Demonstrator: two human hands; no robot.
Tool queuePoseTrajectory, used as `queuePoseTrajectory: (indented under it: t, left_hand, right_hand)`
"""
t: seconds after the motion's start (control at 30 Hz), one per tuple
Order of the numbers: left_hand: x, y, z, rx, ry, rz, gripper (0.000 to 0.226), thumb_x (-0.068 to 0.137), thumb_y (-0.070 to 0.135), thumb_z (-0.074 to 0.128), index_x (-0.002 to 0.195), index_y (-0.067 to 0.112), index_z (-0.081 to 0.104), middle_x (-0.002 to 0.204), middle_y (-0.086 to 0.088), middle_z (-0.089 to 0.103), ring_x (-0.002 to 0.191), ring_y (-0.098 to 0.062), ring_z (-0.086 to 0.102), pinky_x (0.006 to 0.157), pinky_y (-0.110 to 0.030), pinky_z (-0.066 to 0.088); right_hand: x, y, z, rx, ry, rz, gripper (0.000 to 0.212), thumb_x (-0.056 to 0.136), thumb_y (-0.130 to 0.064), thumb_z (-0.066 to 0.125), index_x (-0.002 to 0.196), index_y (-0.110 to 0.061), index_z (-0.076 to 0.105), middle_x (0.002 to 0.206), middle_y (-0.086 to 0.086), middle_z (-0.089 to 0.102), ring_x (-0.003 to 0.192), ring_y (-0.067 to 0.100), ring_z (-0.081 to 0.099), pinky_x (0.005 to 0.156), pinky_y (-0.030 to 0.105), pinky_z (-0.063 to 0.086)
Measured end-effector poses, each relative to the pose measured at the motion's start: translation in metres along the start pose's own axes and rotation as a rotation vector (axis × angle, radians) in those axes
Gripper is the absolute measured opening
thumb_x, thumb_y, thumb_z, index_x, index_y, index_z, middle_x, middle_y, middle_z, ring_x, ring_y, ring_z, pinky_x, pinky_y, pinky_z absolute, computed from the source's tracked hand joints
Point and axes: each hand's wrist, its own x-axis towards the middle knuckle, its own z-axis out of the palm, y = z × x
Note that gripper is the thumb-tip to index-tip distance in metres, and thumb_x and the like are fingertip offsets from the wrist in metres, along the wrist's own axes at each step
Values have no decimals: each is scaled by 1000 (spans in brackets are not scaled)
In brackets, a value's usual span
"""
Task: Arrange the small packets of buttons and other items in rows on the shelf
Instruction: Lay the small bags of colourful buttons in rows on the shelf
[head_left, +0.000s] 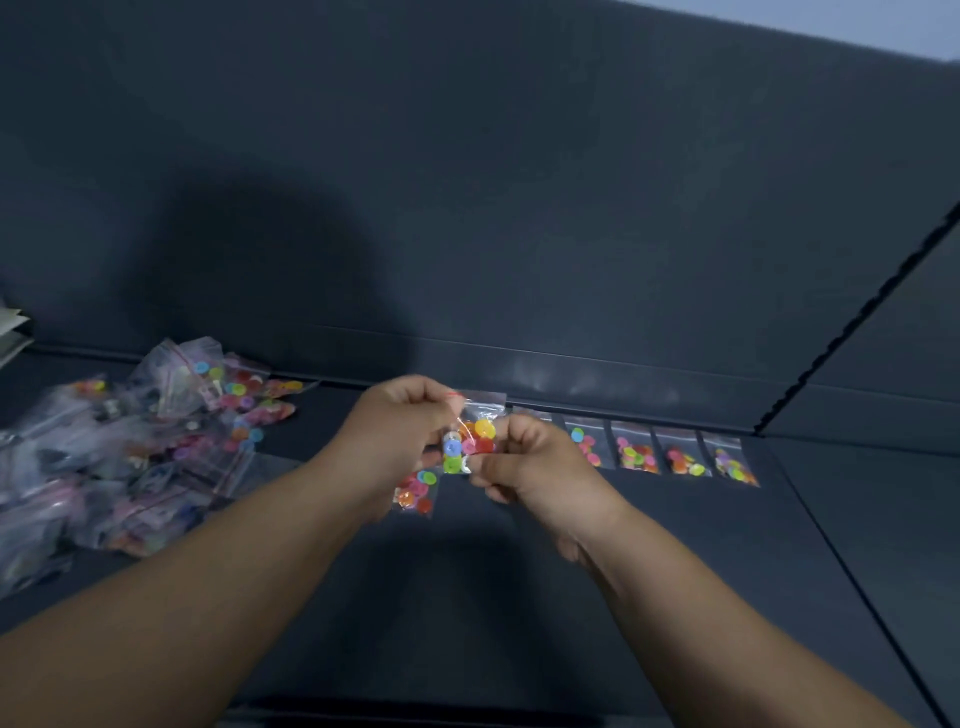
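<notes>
Glossy clear plastic packets (156, 447) (plastic buttons inside) on a matt dark shelf (571, 597).

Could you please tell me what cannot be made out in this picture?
Head view:
The pile of packets: blurred and cut off by the left edge; its count is unclear.
The row of packets: its left end is hidden behind the right hand.
The held packet: its left side is covered by the left hand.
A pale object: cut off by the left edge; unidentifiable.
</notes>
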Motion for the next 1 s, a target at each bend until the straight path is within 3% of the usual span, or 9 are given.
queuePoseTrajectory:
  t: [0.13, 0.27, 0.37, 0.47, 0.57, 0.63, 0.7, 0.8, 1.0]
  left_hand:
    - [-3, -10, 15, 15, 35, 4, 13, 90, 11, 61, 77, 14, 61, 60, 4, 63, 47, -5, 57, 55, -22, 47]
    - [0, -24, 22, 194, 116, 20, 5, 88, 15, 62, 84, 17, 62, 68, -4, 61, 50, -16, 49, 52, -28, 41]
    - [1, -36, 15, 574, 181, 121, 10, 88, 13, 58, 91, 21, 61, 93, -3, 65, 73, -24, 61, 70, -37, 54]
    - [-9, -47, 5, 1053, 163, 152, 20, 86, 11, 51, 102, 17, 62, 108, -3, 55, 104, -25, 56, 88, -34, 46]
    - [-21, -59, -1, 1205, 139, 196, 17, 85, 11, 47, 93, 13, 61, 106, -2, 55, 104, -24, 54, 86, -35, 46]
    - [-28, -64, -2, 1240, 90, 231, 21, 85, 10, 46, 100, 11, 61, 117, -3, 55, 114, -23, 50, 95, -35, 43]
    - [-34, -67, -1, 1256, 37, 223, 28, 90, 11, 46, 117, 11, 57, 132, -2, 48, 124, -20, 42, 102, -29, 35]
    - [-39, -71, 2, 1277, -39, 222, 42, 95, 17, 45, 138, 16, 44, 147, 1, 37, 136, -17, 31, 109, -24, 25]
    - [-38, -80, 2, 1381, -61, 185, 58, 98, 30, 43, 150, 18, 20, 159, 1, 14, 146, -17, 12, 119, -31, 13]
  right_hand:
    - [-4, 6, -18, -49, -24, 77, 16, 83, 0, 64, 80, -15, 61, 74, 3, 65, 59, 9, 61, 51, 16, 45]
    - [-8, 13, -32, -42, 38, 145, 15, 85, 0, 62, 84, -15, 58, 74, 2, 64, 58, 9, 62, 51, 17, 47]
    - [-8, 21, -35, -96, 55, 223, 11, 86, -4, 63, 91, -12, 57, 77, 6, 64, 58, 11, 61, 51, 18, 50]
    - [-11, 28, -41, -563, 22, 158, 17, 88, -20, 63, 102, -13, 55, 87, 12, 66, 72, 21, 64, 67, 33, 57]
    - [-20, 30, -48, -1128, 51, -104, 23, 91, -26, 55, 108, -11, 55, 100, 8, 62, 93, 27, 60, 75, 32, 50]
    - [-25, 36, -50, -1191, 45, -324, 17, 91, -19, 51, 105, -10, 57, 107, 6, 58, 99, 26, 56, 77, 30, 48]
    - [-25, 45, -52, -1183, -68, -467, 24, 91, -13, 48, 111, -12, 61, 124, 4, 55, 118, 25, 48, 92, 25, 41]
    - [-24, 59, -54, -1234, -250, -444, 45, 98, -24, 41, 143, -20, 38, 156, -4, 25, 144, 16, 18, 110, 17, 9]
    - [-17, 64, -50, -1353, -311, -372, 58, 100, -41, 32, 151, -24, 10, 160, -5, 3, 147, 14, 1, 115, 26, 0]
